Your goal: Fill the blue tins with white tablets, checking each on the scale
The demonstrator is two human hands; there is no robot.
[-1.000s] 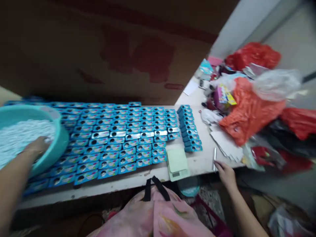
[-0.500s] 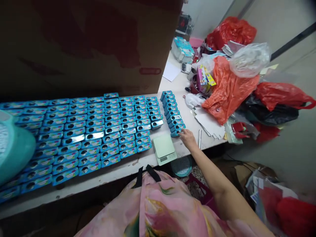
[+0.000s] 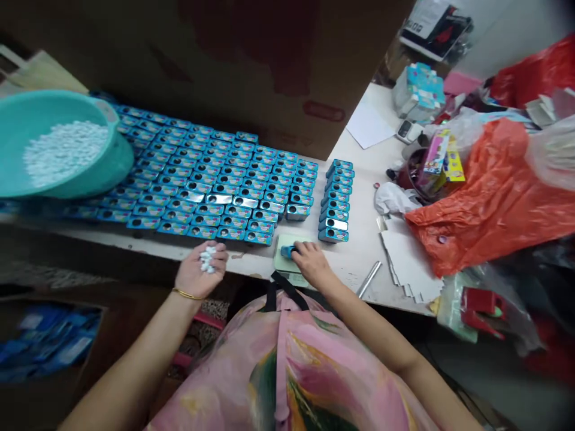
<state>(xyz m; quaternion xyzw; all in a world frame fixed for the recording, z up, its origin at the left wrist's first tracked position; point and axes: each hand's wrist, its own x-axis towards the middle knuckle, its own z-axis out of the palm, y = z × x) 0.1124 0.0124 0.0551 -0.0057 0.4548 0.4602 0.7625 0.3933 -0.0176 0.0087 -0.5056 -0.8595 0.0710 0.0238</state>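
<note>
Palm up before the table's front edge, my left hand cups a small heap of white pellets, its fingers curled around them. My right hand has its fingers closed on a small blue tin, which is over the pale kitchen scale; whether the tin rests on it I cannot tell. Many like tins, each with a dark round spot on top, stand in tight rows to the left. A single column of tins stands beyond the scale to the right.
A turquoise basin with white pellets stands at the left. A large cardboard box walls off the back. To the right lie a metal tube, white card sheets and an orange plastic bag.
The view has swung left. My right hand has moved from the tin column to the scale, holding a tin. My left hand, with white pellets in it, has come into view.
</note>
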